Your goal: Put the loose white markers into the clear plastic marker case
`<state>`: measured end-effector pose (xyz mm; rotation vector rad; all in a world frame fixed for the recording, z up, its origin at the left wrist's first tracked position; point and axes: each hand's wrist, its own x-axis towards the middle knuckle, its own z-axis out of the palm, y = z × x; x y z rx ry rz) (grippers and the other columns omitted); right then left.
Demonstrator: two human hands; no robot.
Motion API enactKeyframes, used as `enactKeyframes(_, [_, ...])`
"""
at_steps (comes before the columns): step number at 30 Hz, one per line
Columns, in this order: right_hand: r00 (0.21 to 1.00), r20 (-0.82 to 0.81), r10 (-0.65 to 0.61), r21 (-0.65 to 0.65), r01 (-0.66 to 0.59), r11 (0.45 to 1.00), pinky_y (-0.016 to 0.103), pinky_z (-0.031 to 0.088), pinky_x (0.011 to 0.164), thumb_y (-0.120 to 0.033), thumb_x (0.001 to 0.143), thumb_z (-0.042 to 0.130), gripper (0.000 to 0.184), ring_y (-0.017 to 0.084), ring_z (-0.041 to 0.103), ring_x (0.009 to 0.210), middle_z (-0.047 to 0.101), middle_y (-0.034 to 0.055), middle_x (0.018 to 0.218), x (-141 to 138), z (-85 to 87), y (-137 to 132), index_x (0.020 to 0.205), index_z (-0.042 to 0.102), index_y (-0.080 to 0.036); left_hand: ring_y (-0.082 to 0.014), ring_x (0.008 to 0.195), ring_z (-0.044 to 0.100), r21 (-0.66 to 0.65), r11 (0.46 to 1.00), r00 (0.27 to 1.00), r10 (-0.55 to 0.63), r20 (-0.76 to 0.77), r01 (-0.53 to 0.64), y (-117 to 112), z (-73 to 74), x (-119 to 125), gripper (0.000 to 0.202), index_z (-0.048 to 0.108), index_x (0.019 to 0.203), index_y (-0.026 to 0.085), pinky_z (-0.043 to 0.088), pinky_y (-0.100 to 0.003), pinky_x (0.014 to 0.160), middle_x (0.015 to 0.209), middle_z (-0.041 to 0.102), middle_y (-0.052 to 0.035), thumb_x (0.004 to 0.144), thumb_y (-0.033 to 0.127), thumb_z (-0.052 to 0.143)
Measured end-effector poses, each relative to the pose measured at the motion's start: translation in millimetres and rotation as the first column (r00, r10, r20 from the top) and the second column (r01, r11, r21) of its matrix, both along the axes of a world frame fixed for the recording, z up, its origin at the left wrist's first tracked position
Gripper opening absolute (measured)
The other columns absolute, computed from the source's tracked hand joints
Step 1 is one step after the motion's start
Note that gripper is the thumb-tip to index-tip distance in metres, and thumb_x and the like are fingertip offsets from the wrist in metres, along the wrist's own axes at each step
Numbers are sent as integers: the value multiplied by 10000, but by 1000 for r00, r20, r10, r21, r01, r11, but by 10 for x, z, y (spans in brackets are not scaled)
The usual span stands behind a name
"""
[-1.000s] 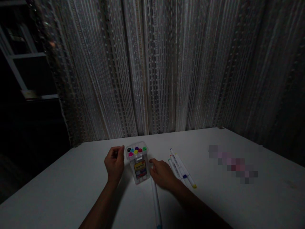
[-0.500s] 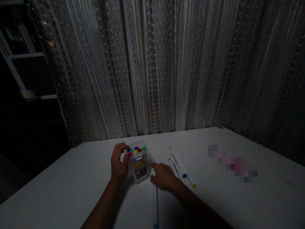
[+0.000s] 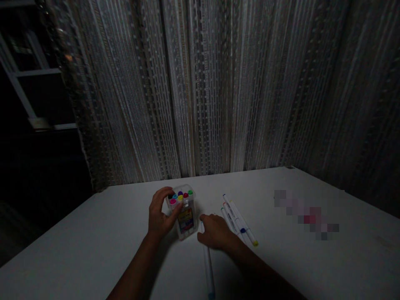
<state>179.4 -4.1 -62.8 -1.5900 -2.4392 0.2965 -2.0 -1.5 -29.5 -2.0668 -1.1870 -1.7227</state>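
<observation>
1. Far L: we note a pale window frame, bkgd dark. Small light-coloured obj. at its lower edge; too dim for us to ID.
2. Next, a patterned curtain w/ vertical stripes, hanging behind the desk and running on to the R side. Desk surface white; lighting low.
3. L hand: we find it grasping the upper part of the marker case, thumb across the front nr the top edge, fingers round the L/rear side.
4. Marker case: clear, upright on desk, approx. centre of view, just L of the R hand. Multi-col. caps show at top, incl. pink, yellow, purple, red & green. Front label yellow and dark, partly behind the thumb; text illegible to us.
5. White marker: runs from the R hand down to the btm edge of view; lower end light blue.
6. R hand: gripping the upper end of that marker betw. thumb & index, near the case's lower R side.
7. Loose markers: side by side on desk, just R of the R hand, blue & yellow ends visible. Overlap prevents our exact count.
8. Far R: pixelated patch, pinkish/grey, well apart from both hands; we can't ID.
</observation>
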Motion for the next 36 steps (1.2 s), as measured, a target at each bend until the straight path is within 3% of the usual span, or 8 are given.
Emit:
enactKeyframes(7, [1000, 7, 8, -3, -8, 1000, 334, 423, 698, -291, 667, 507, 365, 286, 609, 883, 652, 165, 952, 3, -5, -6, 984, 596, -132, -226, 967, 547, -37, 998, 999, -41, 18, 42, -27, 19, 20, 234, 542, 946, 184, 458, -387, 843, 975, 586, -89, 776, 344, 552])
enactKeyframes(19, [1000, 0, 3, 17, -3, 1000, 325, 427, 695, -260, 659, 499, 391, 272, 613, 875, 657, 161, 948, -5, -51, 20, 1015, 605, -138, -238, 1031, 532, 11, 996, 988, -90, -127, 92, -1, 25, 35, 266, 577, 1038, 202, 430, -431, 891, 1050, 612, -93, 818, 318, 482])
enactKeyframes(25, [1000, -23, -16, -12, 16, 1000, 328, 420, 718, -297, 687, 521, 406, 270, 604, 893, 654, 147, 970, 8, 4, 5, 1058, 598, -153, -234, 1015, 539, 4, 995, 991, -102, -85, 103, -4, 20, 46, 239, 574, 996, 193, 437, -418, 886, 1020, 617, -88, 810, 313, 485])
enactKeyframes(28, [986, -153, -69, 48, 77, 996, 320, 413, 747, -267, 747, 479, 350, 243, 600, 886, 666, 111, 915, 43, 133, 24, 1055, 606, -161, -236, 1012, 534, -9, 994, 993, -109, -56, 108, -5, 20, 50, 241, 551, 1008, 186, 449, -410, 866, 1026, 601, -98, 811, 310, 488])
enactKeyframes(31, [924, -366, -106, 148, 170, 974, 291, 410, 770, -181, 800, 396, 344, 196, 597, 865, 665, 79, 898, 58, 384, 68, 1082, 592, -169, -237, 1019, 525, -9, 994, 990, -113, -79, 113, 5, 23, 43, 248, 542, 1029, 189, 445, -415, 862, 1042, 589, -102, 817, 302, 483])
enactKeyframes(33, [893, -451, -4, 246, 129, 961, 269, 409, 790, -126, 804, 360, 373, 171, 585, 879, 648, 71, 955, 36, 588, 104, 1102, 580, -165, -236, 1023, 520, -7, 993, 987, -122, -107, 122, 14, 26, 34, 240, 547, 1029, 191, 433, -424, 875, 1042, 590, -100, 821, 289, 480])
enactKeyframes(36, [898, -379, 224, 378, -71, 923, 252, 395, 835, -58, 763, 361, 414, 154, 547, 932, 603, 78, 1025, -48, 852, 161, 1108, 575, -140, -233, 1022, 522, -5, 991, 986, -131, -107, 131, 24, 26, 22, 238, 551, 1028, 188, 428, -423, 887, 1029, 597, -97, 818, 281, 487])
